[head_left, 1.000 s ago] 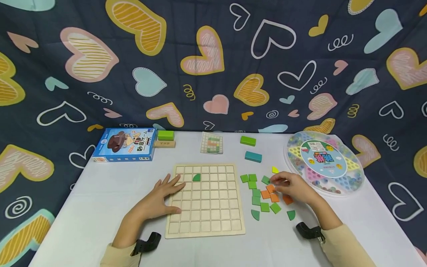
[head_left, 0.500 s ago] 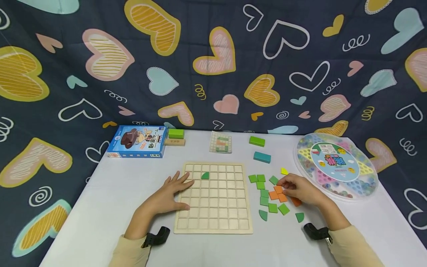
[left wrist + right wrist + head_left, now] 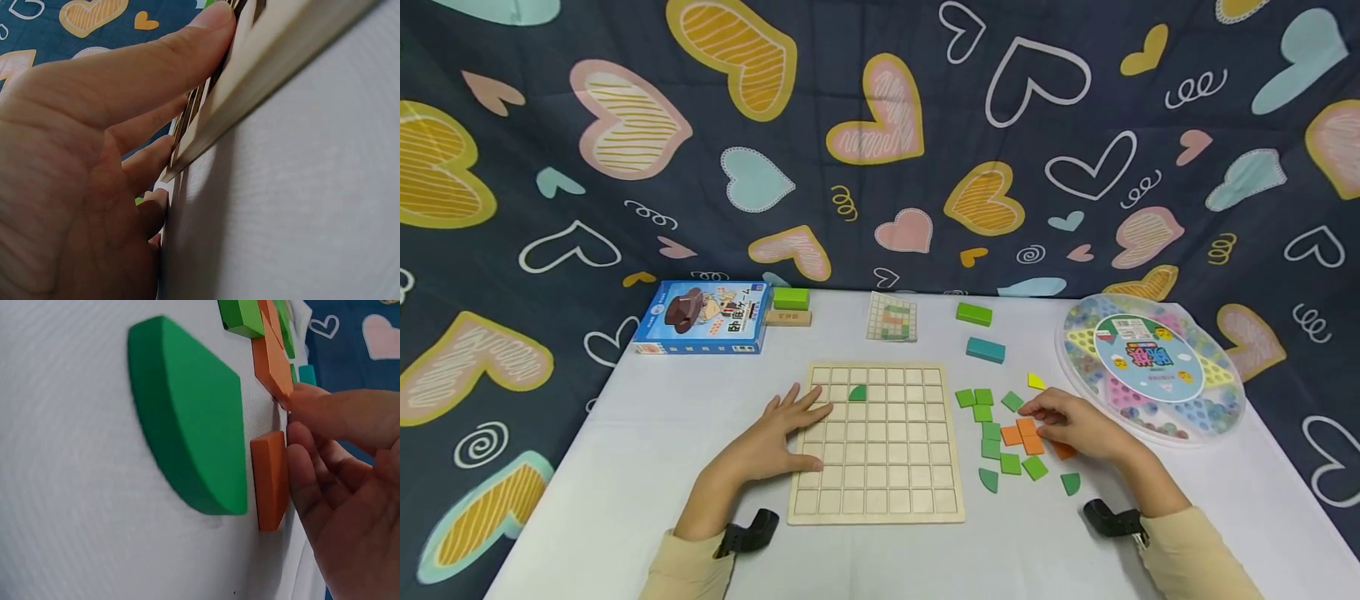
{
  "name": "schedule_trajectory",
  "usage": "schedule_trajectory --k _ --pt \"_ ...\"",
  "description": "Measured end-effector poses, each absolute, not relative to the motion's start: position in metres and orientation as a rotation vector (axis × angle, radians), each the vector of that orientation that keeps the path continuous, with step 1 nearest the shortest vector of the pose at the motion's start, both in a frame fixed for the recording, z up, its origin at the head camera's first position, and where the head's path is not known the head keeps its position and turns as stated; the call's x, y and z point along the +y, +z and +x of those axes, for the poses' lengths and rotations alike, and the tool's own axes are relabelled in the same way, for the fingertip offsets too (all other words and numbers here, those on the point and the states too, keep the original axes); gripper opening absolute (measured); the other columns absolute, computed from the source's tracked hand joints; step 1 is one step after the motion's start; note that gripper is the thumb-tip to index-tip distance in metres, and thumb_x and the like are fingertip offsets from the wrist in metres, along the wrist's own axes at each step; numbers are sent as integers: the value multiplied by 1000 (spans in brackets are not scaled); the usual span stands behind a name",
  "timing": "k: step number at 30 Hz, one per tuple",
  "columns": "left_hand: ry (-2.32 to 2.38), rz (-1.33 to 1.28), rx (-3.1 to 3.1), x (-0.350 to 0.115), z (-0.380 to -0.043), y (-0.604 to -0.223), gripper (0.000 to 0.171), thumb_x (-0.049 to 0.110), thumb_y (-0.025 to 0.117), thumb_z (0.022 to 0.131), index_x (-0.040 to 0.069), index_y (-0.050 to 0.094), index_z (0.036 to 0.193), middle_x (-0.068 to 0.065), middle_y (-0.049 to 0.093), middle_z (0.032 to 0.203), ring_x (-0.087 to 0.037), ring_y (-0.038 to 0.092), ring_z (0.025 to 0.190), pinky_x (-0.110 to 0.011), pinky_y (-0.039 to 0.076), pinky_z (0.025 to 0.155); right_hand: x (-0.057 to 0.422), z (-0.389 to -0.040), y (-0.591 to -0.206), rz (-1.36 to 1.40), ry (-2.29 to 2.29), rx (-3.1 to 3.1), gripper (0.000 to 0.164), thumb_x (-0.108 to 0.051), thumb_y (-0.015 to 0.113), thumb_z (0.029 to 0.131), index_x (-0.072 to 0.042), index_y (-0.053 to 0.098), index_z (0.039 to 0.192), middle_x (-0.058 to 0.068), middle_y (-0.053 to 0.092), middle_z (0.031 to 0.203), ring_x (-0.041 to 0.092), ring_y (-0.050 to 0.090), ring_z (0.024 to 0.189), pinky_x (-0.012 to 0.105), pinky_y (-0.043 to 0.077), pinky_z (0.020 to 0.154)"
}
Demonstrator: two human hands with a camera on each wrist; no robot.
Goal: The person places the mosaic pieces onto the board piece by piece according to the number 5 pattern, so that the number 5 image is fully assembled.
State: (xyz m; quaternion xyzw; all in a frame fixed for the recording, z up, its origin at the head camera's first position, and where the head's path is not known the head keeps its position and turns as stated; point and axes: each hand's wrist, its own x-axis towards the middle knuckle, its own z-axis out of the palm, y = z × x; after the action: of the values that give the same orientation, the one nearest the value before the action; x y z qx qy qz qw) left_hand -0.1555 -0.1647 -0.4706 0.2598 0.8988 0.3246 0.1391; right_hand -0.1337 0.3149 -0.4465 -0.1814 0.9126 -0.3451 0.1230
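Note:
In the head view a pale wooden grid board lies on the white table, with one green quarter-round tile in an upper square. My left hand spreads along the board's left side, fingertips and thumb over its rim. My right hand is bent low over the loose tiles, thumb and fingers close together beside the orange square tiles. In the right wrist view the thumb tip is right at an orange tile, while another orange tile lies beside the fingers. I cannot tell whether they pinch a tile.
Several green square tiles and green quarter-rounds lie right of the board. Behind are a pattern card, a teal block, a green block and a blue box. A round marble game case stands far right.
The head view has shifted, so the whole scene sits farther right than a second ago. Both hands keep nearly the same places relative to the board and tiles.

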Motion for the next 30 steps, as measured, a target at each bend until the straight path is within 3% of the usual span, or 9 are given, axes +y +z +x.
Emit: schedule_trajectory --k 9,15,23,30 --pt "948 755 2606 -165 -154 -470 85 43 80 68 15 46 141 -9 24 156 -39 5 146 -59 1 115 312 -135 -449 -525 -990 2699 24 -1 63 87 -10 66 109 2 61 102 8 54 88 18 49 80" --pt "944 756 2601 -165 -155 -470 86 44 80 68 17 46 142 -8 23 157 -38 3 146 -58 0 116 314 -132 -450 -545 -991 2687 28 -6 67 85 -13 66 112 4 59 111 10 52 95 18 47 85" --pt "936 764 2607 -169 -152 -470 85 44 79 69 16 45 142 -9 23 156 -39 5 146 -59 2 115 303 -133 -442 -483 -943 2762 22 -13 69 86 -13 65 108 -1 62 100 8 57 88 22 52 80" --pt "928 786 2617 -164 -154 -469 84 40 81 69 15 46 141 -8 24 156 -38 5 146 -59 3 116 230 -139 -427 -571 -1062 2750 26 -12 69 85 -11 66 111 0 66 104 12 62 89 27 55 80"
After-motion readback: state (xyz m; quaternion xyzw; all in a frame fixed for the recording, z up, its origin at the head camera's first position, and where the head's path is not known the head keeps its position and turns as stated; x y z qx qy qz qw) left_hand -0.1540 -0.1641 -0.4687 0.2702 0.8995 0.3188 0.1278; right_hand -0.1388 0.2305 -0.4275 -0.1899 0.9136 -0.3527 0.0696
